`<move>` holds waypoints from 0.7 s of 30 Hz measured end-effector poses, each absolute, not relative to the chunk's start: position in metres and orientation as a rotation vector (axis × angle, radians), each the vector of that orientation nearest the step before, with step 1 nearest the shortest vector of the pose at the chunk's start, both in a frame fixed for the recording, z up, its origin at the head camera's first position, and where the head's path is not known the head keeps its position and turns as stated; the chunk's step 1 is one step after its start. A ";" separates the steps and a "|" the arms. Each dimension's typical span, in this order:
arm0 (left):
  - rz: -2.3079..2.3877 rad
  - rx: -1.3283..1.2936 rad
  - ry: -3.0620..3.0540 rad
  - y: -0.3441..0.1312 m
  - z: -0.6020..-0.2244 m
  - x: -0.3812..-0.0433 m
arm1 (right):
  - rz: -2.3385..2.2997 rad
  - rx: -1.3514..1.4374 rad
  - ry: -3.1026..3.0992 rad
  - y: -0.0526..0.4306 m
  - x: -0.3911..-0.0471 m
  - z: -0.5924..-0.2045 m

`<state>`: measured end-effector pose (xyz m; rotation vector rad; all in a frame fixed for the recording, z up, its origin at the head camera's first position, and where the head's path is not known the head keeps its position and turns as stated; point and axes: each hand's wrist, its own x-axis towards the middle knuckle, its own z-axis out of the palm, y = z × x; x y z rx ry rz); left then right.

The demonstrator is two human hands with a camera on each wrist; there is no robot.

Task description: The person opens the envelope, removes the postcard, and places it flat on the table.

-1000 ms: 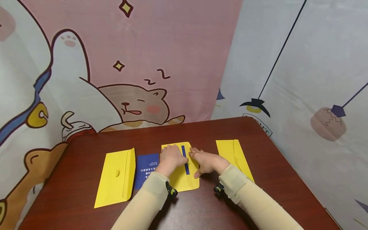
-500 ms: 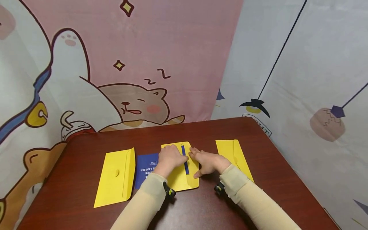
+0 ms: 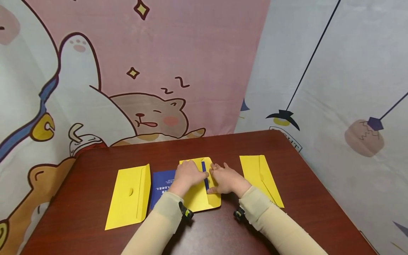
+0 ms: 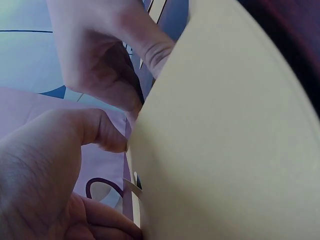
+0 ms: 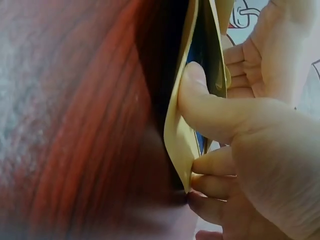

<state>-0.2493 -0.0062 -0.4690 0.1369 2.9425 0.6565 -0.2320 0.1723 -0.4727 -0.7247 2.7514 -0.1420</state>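
The right hand [image 3: 227, 180] has its thumb spread from its fingers and touches the flap of a yellow envelope [image 3: 197, 201]. The left hand [image 3: 188, 176] rests on the same envelope, its thumb near the opening, where a blue strip [image 3: 203, 168] shows. That envelope lies in the middle of the brown table [image 3: 223, 233]. Left of it lies a blue paper [image 3: 162, 179] with white writing, then another envelope [image 3: 124, 198]. A third envelope [image 3: 255, 170] lies to the right
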 end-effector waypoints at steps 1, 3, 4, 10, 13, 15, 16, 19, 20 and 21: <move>0.653 0.140 2.943 -0.006 -0.469 -0.249 | -0.137 -0.731 2.757 0.172 -0.232 -0.473; 0.638 0.152 2.953 -0.007 -0.470 -0.250 | -0.134 -0.761 2.758 0.172 -0.232 -0.474; 0.633 0.159 2.956 -0.007 -0.470 -0.250 | -0.135 -0.786 2.755 0.172 -0.232 -0.474; 0.575 0.146 2.972 -0.009 -0.472 -0.250 | -0.096 -0.941 2.701 0.172 -0.239 -0.476; 0.543 0.125 2.988 -0.009 -0.472 -0.250 | -0.081 -0.956 2.678 0.172 -0.242 -0.477; 0.540 0.118 2.993 -0.010 -0.472 -0.250 | -0.086 -0.958 2.672 0.172 -0.243 -0.478; 0.545 0.119 2.993 -0.010 -0.472 -0.250 | -0.085 -0.958 2.670 0.173 -0.243 -0.478; 0.551 0.122 2.989 -0.011 -0.472 -0.250 | -0.074 -0.957 2.673 0.173 -0.243 -0.478; 0.555 0.124 2.987 -0.011 -0.472 -0.250 | -0.060 -0.954 2.675 0.173 -0.243 -0.477; 0.562 0.125 2.983 -0.012 -0.472 -0.251 | -0.043 -0.952 2.678 0.173 -0.243 -0.477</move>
